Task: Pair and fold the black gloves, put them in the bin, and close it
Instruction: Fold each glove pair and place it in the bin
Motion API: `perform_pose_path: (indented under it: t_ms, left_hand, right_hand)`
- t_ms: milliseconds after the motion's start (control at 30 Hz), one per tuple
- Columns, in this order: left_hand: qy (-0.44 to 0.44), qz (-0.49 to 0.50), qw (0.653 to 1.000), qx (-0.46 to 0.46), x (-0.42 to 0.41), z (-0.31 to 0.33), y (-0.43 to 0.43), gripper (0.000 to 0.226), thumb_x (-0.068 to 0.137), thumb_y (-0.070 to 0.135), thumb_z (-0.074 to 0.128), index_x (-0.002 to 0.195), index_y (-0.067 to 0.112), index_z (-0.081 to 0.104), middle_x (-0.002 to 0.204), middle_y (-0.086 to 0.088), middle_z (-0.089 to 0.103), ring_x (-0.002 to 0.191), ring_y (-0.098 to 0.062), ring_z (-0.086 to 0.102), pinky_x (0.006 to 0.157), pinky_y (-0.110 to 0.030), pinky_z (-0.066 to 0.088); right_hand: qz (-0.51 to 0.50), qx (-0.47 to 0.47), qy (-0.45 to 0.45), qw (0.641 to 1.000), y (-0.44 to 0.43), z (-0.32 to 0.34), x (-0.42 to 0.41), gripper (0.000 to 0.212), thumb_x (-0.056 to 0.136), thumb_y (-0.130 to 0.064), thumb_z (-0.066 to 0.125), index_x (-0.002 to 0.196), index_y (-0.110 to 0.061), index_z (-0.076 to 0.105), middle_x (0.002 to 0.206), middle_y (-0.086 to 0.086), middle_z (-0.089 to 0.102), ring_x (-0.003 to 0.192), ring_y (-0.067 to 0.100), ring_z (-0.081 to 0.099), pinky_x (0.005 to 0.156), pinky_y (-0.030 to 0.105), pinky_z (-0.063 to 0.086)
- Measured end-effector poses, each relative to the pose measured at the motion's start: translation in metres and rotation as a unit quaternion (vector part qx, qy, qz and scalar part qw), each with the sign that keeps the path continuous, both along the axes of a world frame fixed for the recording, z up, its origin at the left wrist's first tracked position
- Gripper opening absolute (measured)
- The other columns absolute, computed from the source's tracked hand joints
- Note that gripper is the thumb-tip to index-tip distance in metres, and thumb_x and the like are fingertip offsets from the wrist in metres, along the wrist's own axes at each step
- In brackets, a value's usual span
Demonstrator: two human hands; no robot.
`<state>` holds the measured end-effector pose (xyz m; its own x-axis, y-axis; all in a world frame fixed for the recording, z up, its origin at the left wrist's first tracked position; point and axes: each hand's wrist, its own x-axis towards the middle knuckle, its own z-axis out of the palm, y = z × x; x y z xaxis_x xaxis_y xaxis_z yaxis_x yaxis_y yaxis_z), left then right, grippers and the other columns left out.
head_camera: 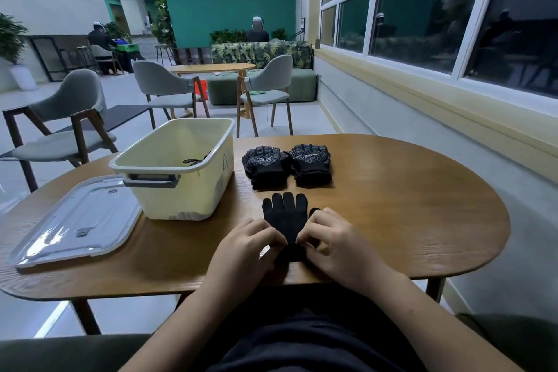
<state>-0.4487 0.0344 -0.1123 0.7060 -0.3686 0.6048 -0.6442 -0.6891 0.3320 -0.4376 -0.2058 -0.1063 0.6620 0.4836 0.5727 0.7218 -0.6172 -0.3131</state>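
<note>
**Two hands work a black glove at a wooden table, bin open beside them**

At lower centre of the frame, a person's left hand (246,243) and right hand (335,238) rest on a plain black glove (286,216) lying flat on the wooden table (407,220), its four fingers pointing toward the top of the frame. The fingertips of each hand are curled and pinched onto the glove's cuff end, one hand at either edge; whether a second glove lies beneath it cannot be told. Just above, at centre frame, sit two folded bundles of dotted black gloves, the left bundle (265,164) and the right bundle (311,164), side by side and touching. To their left stands one cream plastic bin (181,190), lid off, with a grey handle facing the camera and something dark showing inside near its right wall. One clear lid (75,222) lies flat on the table at lower left, just beside the bin. Three grey chairs stand in the room beyond.
</note>
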Motion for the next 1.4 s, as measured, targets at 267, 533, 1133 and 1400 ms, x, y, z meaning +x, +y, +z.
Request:
perform_pose_path:
  t_ms: [267, 533, 1133, 1400]
  left_hand:
    - [0.0, -0.02, 0.998, 0.064, 0.004, 0.0, 0.0, 0.013, 0.087, 0.034, 0.07, 0.098, 0.03, 0.076, 0.095, 0.017, 0.065, 0.088, -0.01, 0.057, 0.071, -0.032, 0.053]
    - [-0.003, -0.009, 0.996, 0.093, 0.011, 0.007, 0.0, 0.015, 0.085, 0.041, 0.069, 0.094, 0.032, 0.077, 0.088, 0.014, 0.069, 0.082, -0.013, 0.058, 0.069, -0.032, 0.05]
    - [0.061, 0.046, 0.997, -0.003, 0.015, 0.003, 0.001, 0.014, 0.091, 0.041, 0.073, 0.085, 0.031, 0.064, 0.083, 0.018, 0.058, 0.081, -0.004, 0.054, 0.069, -0.03, 0.05]
    - [-0.006, 0.004, 0.999, 0.031, 0.011, 0.004, -0.001, 0.006, 0.093, 0.021, 0.067, 0.097, 0.026, 0.067, 0.092, 0.011, 0.057, 0.083, -0.013, 0.055, 0.066, -0.038, 0.051]
  right_hand:
    - [-0.014, -0.071, -0.078, 0.994, 0.011, -0.005, -0.004, 0.012, 0.082, -0.011, 0.063, 0.09, -0.019, 0.066, 0.093, -0.005, 0.06, 0.087, 0.022, 0.054, 0.077, 0.035, 0.049]
    - [-0.024, -0.081, -0.035, 0.996, 0.013, 0.0, 0.0, 0.01, 0.088, -0.029, 0.063, 0.094, -0.021, 0.06, 0.092, -0.006, 0.057, 0.09, 0.02, 0.051, 0.081, 0.035, 0.047]
    - [-0.081, 0.034, 0.086, 0.992, 0.008, -0.002, 0.004, 0.008, 0.093, -0.029, 0.068, 0.086, -0.026, 0.065, 0.083, -0.014, 0.059, 0.09, 0.008, 0.05, 0.075, 0.022, 0.038]
    - [-0.025, -0.003, -0.029, 0.999, 0.016, -0.004, 0.0, 0.014, 0.091, -0.003, 0.063, 0.095, -0.015, 0.068, 0.098, -0.001, 0.057, 0.093, 0.021, 0.055, 0.078, 0.036, 0.049]
